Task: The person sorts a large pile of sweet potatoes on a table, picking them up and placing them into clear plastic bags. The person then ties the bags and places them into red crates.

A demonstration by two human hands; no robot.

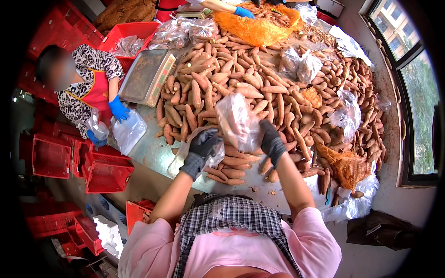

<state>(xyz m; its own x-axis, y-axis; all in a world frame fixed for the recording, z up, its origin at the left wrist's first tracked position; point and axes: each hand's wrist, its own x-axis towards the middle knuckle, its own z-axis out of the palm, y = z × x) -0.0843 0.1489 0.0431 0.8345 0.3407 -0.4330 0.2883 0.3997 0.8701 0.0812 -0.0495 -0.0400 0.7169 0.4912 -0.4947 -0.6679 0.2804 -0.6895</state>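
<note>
In a black glove, my right hand (273, 140) grips the edge of a clear plastic bag (234, 120), blurred by motion, with something brownish showing inside it. My left hand (204, 147), also black-gloved, is to the left of that bag, above flat clear plastic bags (179, 161) on the metal table. Its fingers are curled, and whether they hold plastic is unclear. Below and between both hands lies a small group of sweet potatoes (231, 166). A large heap of sweet potatoes (240, 69) spreads just beyond.
A platform scale (144, 76) stands at the left. Beside it a person in blue gloves (119, 108) touches a stack of plastic bags (128, 130). Red crates (109, 172) fill the left floor. Orange mesh (353, 170) and a blue-handled knife (328, 196) lie right. Another blue-gloved hand (244, 13) works opposite.
</note>
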